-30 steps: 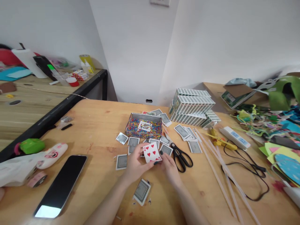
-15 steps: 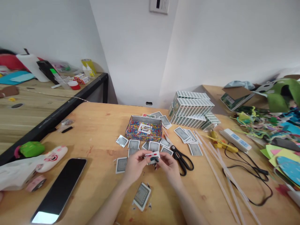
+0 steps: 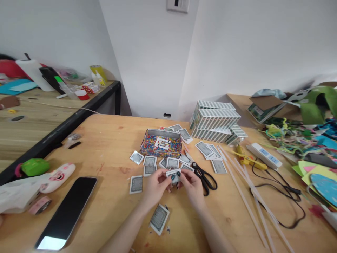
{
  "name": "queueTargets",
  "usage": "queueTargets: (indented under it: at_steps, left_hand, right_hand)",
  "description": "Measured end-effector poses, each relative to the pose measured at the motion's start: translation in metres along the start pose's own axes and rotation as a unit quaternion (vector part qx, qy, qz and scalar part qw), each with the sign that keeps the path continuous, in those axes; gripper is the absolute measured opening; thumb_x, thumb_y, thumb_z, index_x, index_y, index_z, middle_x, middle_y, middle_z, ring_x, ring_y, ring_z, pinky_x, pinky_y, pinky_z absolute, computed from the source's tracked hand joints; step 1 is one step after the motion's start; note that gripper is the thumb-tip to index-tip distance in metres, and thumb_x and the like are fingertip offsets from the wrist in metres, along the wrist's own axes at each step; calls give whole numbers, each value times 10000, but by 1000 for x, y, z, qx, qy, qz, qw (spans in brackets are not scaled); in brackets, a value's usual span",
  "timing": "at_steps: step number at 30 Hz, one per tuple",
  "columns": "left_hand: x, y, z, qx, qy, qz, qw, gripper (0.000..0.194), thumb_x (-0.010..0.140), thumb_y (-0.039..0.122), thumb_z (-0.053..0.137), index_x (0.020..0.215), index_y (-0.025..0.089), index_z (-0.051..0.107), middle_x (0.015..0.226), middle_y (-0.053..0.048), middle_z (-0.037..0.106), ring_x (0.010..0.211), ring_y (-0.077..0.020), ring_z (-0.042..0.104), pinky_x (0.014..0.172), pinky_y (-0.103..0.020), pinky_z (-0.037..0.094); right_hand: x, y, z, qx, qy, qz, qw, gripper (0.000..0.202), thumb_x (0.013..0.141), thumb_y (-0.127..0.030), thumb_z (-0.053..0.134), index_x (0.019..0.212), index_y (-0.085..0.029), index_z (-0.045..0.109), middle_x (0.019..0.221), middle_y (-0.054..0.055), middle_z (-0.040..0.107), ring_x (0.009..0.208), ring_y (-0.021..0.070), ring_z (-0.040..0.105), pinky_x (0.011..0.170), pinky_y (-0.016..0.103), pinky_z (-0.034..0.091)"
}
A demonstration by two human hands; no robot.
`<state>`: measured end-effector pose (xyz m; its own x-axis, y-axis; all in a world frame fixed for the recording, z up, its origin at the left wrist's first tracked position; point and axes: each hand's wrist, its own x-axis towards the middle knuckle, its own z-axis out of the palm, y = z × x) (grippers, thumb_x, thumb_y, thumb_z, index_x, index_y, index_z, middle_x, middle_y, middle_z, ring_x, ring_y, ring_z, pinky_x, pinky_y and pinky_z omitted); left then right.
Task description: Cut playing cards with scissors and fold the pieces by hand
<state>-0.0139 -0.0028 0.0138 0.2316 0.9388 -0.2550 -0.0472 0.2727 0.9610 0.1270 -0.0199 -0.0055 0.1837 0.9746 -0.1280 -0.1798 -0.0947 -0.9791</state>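
Both hands meet over the middle of the table around one small playing card (image 3: 172, 173). My left hand (image 3: 157, 183) is closed on the card's left side, thumb on top. On the right side, the thumb and fingers of my right hand (image 3: 191, 181) pinch the same card. Several grey-backed cards (image 3: 172, 163) lie just beyond my fingers. Behind them stands an open box (image 3: 161, 153) with a colourful speckled pattern and a face card (image 3: 162, 143) inside. One more card (image 3: 159, 219) rests on the table near my wrists. Black-handled scissors (image 3: 206, 177) lie beside my right hand.
Stacked striped card boxes (image 3: 218, 119) stand at the back right. A yellow glue gun (image 3: 250, 159), a white power strip (image 3: 264, 155), cables and clear glue sticks (image 3: 252, 195) lie to the right. A black phone (image 3: 68, 211) and a green toy (image 3: 35, 167) are at the left.
The card in my hands has turned: red marks showed on it before, and a grey patterned side shows now. My hands have otherwise hardly moved.
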Motion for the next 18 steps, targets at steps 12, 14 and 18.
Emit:
queueTargets:
  at_steps: [12,14,18]
  left_hand:
    - [3,-5,-3,77,93,49,991,236,665,294,628,844,144,663,729,-26,664,611,-142,557,562,-233,430]
    - [3,-3,-4,70,103,46,991,237,648,292,638,832,148,669,688,-16,655,603,-144,557,562,-235,428]
    - [3,1,-4,27,113,38,992,236,633,276,651,837,159,668,703,-13,645,657,-149,567,612,-239,435]
  right_hand:
    - [-3,-2,-1,-9,-91,32,995,274,704,-428,654,724,-167,573,580,-25,583,451,125,566,451,237,458]
    - [-4,-2,1,-19,-117,49,992,291,707,-440,647,695,-163,560,546,-23,586,420,117,549,430,225,435]
    - [-9,-2,9,-34,-97,40,994,314,712,-458,635,660,-160,550,428,-50,517,337,81,445,356,187,337]
